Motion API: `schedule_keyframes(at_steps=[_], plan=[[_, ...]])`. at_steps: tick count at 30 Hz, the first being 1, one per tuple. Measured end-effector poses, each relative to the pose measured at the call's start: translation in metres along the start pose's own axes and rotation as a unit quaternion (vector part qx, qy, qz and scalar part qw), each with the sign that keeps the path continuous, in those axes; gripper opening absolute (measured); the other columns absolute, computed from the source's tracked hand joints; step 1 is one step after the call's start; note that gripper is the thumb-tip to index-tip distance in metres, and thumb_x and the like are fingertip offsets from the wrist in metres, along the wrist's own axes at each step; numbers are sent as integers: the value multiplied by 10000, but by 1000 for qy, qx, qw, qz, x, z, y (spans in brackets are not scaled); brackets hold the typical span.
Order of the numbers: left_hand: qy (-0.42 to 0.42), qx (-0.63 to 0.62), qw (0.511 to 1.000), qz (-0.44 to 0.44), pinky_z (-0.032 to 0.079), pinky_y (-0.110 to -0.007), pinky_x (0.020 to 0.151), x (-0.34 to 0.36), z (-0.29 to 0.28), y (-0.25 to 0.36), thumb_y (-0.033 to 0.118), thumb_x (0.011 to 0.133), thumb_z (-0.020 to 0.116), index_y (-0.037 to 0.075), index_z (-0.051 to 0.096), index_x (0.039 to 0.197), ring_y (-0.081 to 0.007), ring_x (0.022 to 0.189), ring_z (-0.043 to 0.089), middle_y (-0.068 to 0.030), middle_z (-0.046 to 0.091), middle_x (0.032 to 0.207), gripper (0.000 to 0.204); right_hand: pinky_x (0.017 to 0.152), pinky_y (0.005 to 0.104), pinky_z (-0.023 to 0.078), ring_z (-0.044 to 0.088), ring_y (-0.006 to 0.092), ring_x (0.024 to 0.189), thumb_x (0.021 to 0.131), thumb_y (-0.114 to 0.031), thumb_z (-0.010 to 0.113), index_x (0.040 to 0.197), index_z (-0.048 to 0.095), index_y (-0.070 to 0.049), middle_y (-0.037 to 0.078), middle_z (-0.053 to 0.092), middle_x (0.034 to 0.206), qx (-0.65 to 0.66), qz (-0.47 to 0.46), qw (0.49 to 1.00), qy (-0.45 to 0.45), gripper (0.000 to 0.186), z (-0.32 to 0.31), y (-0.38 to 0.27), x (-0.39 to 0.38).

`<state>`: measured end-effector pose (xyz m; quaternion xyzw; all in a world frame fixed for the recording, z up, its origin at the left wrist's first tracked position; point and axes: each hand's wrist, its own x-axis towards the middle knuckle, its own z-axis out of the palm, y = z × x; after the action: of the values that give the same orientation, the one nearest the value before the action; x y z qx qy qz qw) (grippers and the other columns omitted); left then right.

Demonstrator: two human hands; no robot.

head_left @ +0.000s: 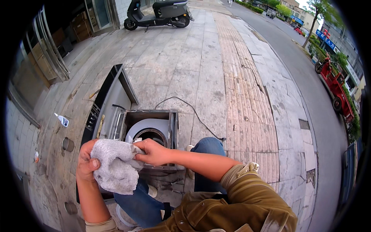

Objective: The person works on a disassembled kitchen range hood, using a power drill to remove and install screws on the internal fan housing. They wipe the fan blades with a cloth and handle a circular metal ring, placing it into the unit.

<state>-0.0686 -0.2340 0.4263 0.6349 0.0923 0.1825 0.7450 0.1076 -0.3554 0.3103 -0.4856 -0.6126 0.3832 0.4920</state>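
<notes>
A grey, stained cloth (116,164) is bunched up between my two hands, held above the near left part of an opened metal appliance. My left hand (86,161) is closed round its left edge, with the thumb on top. From the right, my right hand (154,152) pinches the cloth's other side; what else may be between those fingers is hidden. Below, the appliance's metal box (174,127) holds a white round fan housing (150,125) with a dark ring-shaped opening. A black-edged panel (101,98) stands tilted along the box's left side. The cloth covers part of both.
A black power cord (189,103) curves over the paving to a plug near my knee. At left lie a spray bottle (63,120) and two metal cups, one (68,144) farther than the other (70,208). A scooter (158,15) stands behind; a red three-wheeler (340,91) is across the road.
</notes>
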Motion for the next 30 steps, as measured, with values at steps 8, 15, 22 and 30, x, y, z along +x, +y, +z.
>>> schedule_keyframes(at_steps=[8,15,22,30], plan=[[37,164,984,-52,474,-287,815,135,-88,-100,129,802,649,-12,584,1096,-148,882,614,-63,648,983,333,821,373,450,606,263,913,815,-282,640,1083,557,25,161,639,971,-101,71,975,184,416,-74,72,16],[66,570,814,-93,476,-425,794,178,-158,-328,211,793,654,36,566,1104,-378,883,608,-209,643,927,368,777,435,466,575,346,974,783,-281,625,957,573,20,192,609,962,-496,252,826,91,352,-19,223,55],[-98,675,715,-157,474,-421,863,159,-168,-407,224,762,684,122,586,1124,-352,1009,547,-144,516,1101,389,777,395,483,627,306,895,744,-150,565,861,652,-52,160,647,932,-489,231,798,-265,176,-10,310,40],[-306,617,694,-211,480,-418,862,147,-197,-466,263,789,638,146,577,1163,-331,1029,572,-161,560,1105,397,769,400,514,652,306,894,744,-142,597,929,688,-38,153,666,973,-404,293,784,-368,231,7,353,43]])
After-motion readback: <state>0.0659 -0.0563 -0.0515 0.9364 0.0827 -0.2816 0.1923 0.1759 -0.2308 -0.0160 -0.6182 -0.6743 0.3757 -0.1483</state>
